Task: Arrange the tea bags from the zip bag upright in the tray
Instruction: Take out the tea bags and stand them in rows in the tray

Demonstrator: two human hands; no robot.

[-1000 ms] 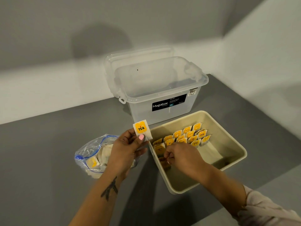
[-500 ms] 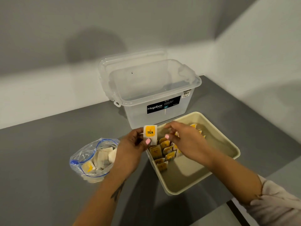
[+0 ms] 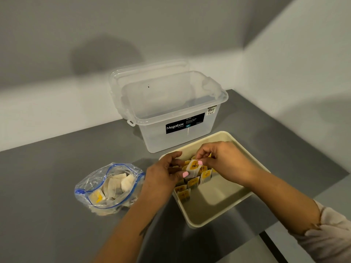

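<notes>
A white tea bag with a yellow TEA label (image 3: pixel 193 166) is held just above the beige tray (image 3: pixel 215 198). My right hand (image 3: pixel 225 162) pinches its upper edge, and my left hand (image 3: pixel 162 174) grips its lower left corner with the thumb. Under it, several tea bags (image 3: pixel 193 182) stand upright in rows along the tray's left side; my hands hide the far ones. The clear zip bag (image 3: pixel 109 187) with a blue seal lies open on the table to the left, with several tea bags inside.
An open clear Megabox storage box (image 3: pixel 171 111) stands right behind the tray, its lid leaning at the back. The grey table (image 3: pixel 57 177) ends at walls behind and to the right, and its front right edge runs close to the tray.
My left hand brought the tea bag right, over the tray. My right hand came over the upright rows and took hold of the bag's top.
</notes>
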